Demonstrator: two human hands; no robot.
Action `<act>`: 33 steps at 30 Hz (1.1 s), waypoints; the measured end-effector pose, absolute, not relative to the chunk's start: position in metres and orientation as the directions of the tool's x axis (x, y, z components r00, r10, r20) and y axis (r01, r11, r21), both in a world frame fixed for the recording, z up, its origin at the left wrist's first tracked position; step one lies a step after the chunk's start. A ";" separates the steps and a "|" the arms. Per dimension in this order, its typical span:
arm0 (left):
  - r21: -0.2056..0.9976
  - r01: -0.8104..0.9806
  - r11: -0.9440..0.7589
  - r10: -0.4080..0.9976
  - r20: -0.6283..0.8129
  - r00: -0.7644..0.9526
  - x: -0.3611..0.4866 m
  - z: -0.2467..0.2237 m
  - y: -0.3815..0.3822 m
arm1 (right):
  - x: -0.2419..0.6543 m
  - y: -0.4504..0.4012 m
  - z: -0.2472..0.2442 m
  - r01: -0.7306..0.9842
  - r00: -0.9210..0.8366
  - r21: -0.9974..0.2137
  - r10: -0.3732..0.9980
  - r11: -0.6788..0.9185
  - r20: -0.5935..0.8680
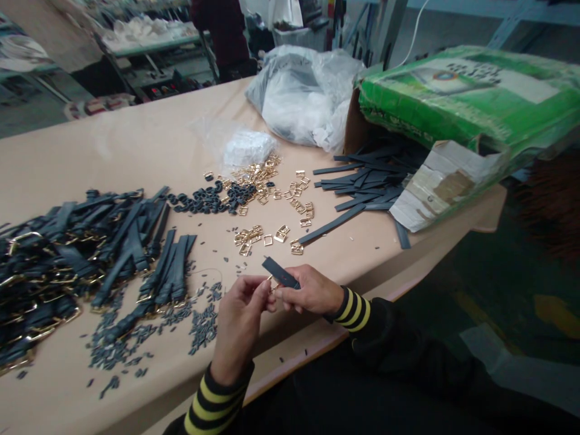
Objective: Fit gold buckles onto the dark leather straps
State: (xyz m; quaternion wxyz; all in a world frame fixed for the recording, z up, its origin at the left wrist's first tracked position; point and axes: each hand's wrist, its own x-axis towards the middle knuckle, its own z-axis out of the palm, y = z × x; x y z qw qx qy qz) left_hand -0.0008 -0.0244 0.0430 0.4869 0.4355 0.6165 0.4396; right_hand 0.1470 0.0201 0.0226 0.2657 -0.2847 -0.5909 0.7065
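Note:
Close to the table's front edge, my two hands meet. My right hand (310,291) is closed around a dark blue strap (280,272), whose flat end sticks up to the left. My left hand (247,305) pinches a small gold buckle (272,281) at the strap; the fingers hide most of it. Just beyond them lie loose gold buckles (249,235), and one buckle (297,246) sits at the end of another strap (333,225). Small dark cut pieces (202,326) are scattered left of my left hand.
A large pile of buckled straps (67,254) covers the left side. Dark loops (203,198) and more gold buckles (258,175) lie mid-table. Plain straps (367,175) spill from a green box (457,96) at right. Plastic bags (303,96) stand behind. A person (222,36) is in the background.

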 end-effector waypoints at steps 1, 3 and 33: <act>0.951 0.260 0.164 0.973 -0.114 -0.199 0.002 0.041 -0.026 | 0.146 0.020 0.023 -0.025 -0.681 -0.984 0.724 -0.178 -0.114; 0.845 0.534 0.041 0.968 0.098 -0.230 0.006 0.039 -0.030 | 0.145 0.018 0.024 -0.002 -0.654 -0.978 0.739 -0.210 -0.158; 0.790 -0.455 0.412 0.873 -0.485 -0.052 -0.005 0.066 -0.020 | 0.166 0.012 0.015 -0.295 -0.789 -0.913 0.611 -0.282 0.066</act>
